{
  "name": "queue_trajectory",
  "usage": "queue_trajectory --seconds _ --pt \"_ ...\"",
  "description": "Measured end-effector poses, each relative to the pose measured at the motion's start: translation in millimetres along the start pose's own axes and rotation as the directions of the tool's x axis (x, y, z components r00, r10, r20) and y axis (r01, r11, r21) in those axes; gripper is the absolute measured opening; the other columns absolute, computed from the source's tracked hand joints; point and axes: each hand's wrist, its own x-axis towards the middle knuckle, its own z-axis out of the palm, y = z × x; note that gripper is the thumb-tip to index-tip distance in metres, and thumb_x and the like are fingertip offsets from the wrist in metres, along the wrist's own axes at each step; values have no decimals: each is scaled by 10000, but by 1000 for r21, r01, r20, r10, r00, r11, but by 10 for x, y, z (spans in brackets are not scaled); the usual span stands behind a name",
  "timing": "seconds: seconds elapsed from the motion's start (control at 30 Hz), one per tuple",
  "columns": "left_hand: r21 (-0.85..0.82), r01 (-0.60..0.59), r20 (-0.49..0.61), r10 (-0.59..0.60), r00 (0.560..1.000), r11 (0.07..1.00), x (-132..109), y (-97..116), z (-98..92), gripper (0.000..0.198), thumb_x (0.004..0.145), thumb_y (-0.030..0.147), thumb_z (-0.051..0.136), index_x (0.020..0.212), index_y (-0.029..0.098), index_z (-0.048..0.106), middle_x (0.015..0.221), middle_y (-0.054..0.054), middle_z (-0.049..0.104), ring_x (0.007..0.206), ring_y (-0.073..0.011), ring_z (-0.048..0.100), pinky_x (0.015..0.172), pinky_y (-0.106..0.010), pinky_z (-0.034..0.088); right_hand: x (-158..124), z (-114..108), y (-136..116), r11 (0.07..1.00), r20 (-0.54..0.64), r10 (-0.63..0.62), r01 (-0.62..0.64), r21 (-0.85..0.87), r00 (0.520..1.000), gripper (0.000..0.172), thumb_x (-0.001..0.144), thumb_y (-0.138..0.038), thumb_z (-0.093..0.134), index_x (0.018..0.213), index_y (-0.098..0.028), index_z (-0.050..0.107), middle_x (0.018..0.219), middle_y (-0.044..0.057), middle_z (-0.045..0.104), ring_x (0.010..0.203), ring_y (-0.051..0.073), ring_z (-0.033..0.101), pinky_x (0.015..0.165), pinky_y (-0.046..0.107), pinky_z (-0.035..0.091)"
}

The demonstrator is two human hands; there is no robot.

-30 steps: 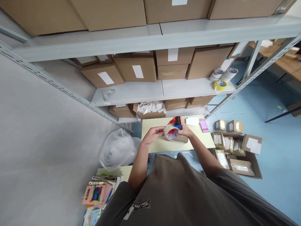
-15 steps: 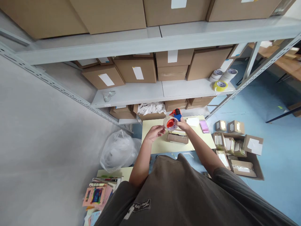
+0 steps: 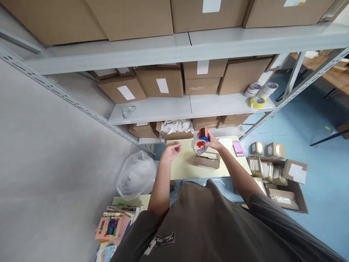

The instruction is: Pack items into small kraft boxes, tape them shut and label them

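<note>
Red tape dispenser (image 3: 202,135) rests in the right hand (image 3: 214,143) above a cardboard box (image 3: 207,161).

No legible text found. Dark shirt (image 3: 196,222) patch (image 3: 164,239) at six o'clock carries unreadable script; white labels (image 3: 163,85) on cartons (image 3: 174,85) at twelve o'clock show no readable writing.

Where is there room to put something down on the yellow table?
The widest bare patch of the yellow table lies below the left hand, left of the small cardboard box. The right side is crowded: the box, white paper and pink cards sit close together, with the right hand holding a tape dispenser above.
</note>
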Motion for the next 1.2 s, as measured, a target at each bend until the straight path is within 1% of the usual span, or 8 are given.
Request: queue_trajectory --seconds 0.13,0.3,0.57,0.73,0.9,1.0,1.13,1.2 --pt "-116 44 81 -35 996 992 -15 221 9 194 762 168 819 695 158 636 623 3 556 582 -95 529 595 -247 435 -50 -6 51 996 85 32 -25 -82 996 815 588 -236 858 1338 -232 539 1171 49 673 1035 249 640 941 388 549" --pt "-225 16 85 3 996 974 38 437 237 206 849 129 741 706 170 598 652 -4 540 595 -102 503 630 -266 448 -64 85 54 981 130 42 -15 -195 991 873 591 -237 854 1394 -210 513 1175 45 649 1034 247 622 952 376 528" --pt "-280 6 104 24 994 960 -13 614 526 267 826 112 761 681 172 545 616 14 504 550 -87 486 558 -223 412 -86 105 -55 924 168 27 40 -381 985 941 602 -276 897 1455 -229 501 1163 39 654 1033 265 633 947 388 535" --pt "-268 -105 81 131 988 958 -61 625 648 251 822 137 758 662 170 568 607 13 502 548 -87 482 558 -228 414 -82 110 -22 908 160 32 39 -417 987 940 583 -292 913 1433 -237 516 1127 31 667 997 270 646 912 395 558" --pt "-131 -292 54 301 952 947 -43 552 695 215 795 238 836 718 165 649 626 12 544 583 -94 527 597 -241 450 -72 132 -37 927 161 16 45 -372 987 895 577 -294 905 1393 -238 543 1134 30 675 990 266 647 899 395 564" --pt "45 -426 1 427 904 903 -1 522 602 301 774 375 899 754 171 679 669 4 615 624 -107 582 640 -251 503 -92 137 -50 958 127 1 36 -284 992 907 593 -326 900 1415 -240 525 1149 36 680 990 258 655 897 390 564" --pt "312 -616 -160 680 716 723 -6 557 324 455 755 536 924 1000 191 755 839 -23 752 756 -149 712 772 -281 590 -167 94 -72 993 -9 -42 41 -108 999 864 643 -367 882 1413 -246 509 1204 70 692 1027 267 676 917 407 570" --pt "351 -630 -170 709 684 693 -41 549 188 567 781 589 894 1171 207 741 940 -47 788 806 -171 753 810 -304 609 -203 68 -98 996 -59 -50 46 -75 997 835 654 -389 890 1392 -246 526 1238 91 697 1060 282 681 938 424 570"
